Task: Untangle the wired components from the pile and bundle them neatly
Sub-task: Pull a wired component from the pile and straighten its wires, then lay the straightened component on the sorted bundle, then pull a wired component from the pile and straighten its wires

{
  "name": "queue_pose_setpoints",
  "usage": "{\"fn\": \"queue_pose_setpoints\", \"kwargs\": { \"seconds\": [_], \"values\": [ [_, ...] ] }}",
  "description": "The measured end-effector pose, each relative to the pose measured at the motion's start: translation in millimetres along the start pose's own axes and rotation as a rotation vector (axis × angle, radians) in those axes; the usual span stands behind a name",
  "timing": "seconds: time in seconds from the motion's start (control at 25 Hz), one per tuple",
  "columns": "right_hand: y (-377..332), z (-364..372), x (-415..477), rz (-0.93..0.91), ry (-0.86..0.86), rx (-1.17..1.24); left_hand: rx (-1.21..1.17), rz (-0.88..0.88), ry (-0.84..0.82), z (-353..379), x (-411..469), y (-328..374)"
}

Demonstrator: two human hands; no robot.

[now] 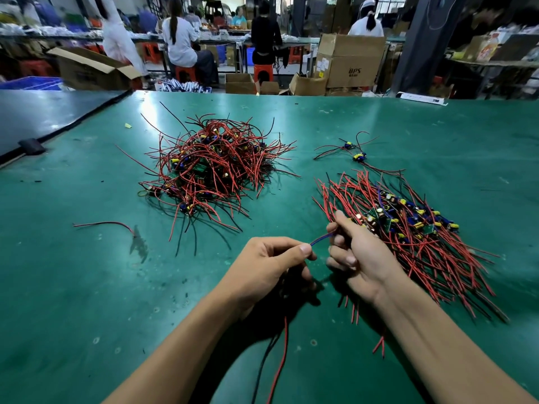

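A short blue wire (322, 238) is stretched between the two hands, just above the green table (87, 287) and close to the near edge of the sorted bundle (408, 228), which lies fanned out on the right. The tangled pile (215, 161) sits well apart, further back and to the left. Two loose parts (354, 151) lie behind the bundle, and a stray red wire (102, 223) lies alone on the left.

The likely trouble is a hard pull. If the blue wire is snagged inside the handful, tugging could tear it off its little board or drag neighbouring pieces out of line. The right forearm also hovers over the bundle's wire ends and could sweep them out of order.

The left hand (271, 266) pinches the wire's free end between thumb and forefinger, its other fingers curled under, with a red and black pair (280, 360) trailing below it. The right hand (361, 255) has its fingers curled round a handful of wires (354, 313), whose red ends poke out beneath the wrist. How many pieces it holds cannot be told.
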State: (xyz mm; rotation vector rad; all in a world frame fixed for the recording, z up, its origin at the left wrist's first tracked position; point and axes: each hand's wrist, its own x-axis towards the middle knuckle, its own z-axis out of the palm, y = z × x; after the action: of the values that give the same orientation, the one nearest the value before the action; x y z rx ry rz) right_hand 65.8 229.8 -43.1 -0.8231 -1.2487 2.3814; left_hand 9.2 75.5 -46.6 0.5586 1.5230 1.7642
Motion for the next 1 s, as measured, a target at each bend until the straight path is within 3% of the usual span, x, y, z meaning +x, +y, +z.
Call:
{"fn": "queue_pose_setpoints", "kwargs": {
  "seconds": [0.16,0.24,0.32,0.4,0.52,0.68,0.88,1.0],
  "values": [
    [11.9,0.0,-8.6,-0.514,0.027,-0.587,0.004,0.074,0.326,1.0,10.0,0.4],
    [24.4,3.8,-13.8,-0.703,-0.081,-0.957,-0.095,0.085,0.376,-0.8,14.5,4.7],
    [37.1,8.2,-17.0,-0.738,-0.233,-1.216,-0.202,0.097,0.31,-4.3,15.6,8.2],
    [39.7,8.7,-16.1,-0.735,-0.199,-1.363,-0.066,0.143,0.31,-10.1,15.9,9.7],
    [27.7,-2.0,-11.6,-0.76,0.062,-1.527,0.114,0.237,0.601,-22.5,12.7,10.9],
    [12.2,-11.2,-11.4,-0.738,0.292,-1.631,-0.075,0.198,0.938,-42.8,9.5,13.9],
    [21.1,5.0,-24.0,-0.937,0.043,-1.496,-0.164,0.166,0.924,-64.2,11.0,22.9],
    [31.0,6.7,-23.9,-0.926,-0.049,-1.544,-0.131,0.094,0.811,-71.7,8.9,25.1]
  ]
}}
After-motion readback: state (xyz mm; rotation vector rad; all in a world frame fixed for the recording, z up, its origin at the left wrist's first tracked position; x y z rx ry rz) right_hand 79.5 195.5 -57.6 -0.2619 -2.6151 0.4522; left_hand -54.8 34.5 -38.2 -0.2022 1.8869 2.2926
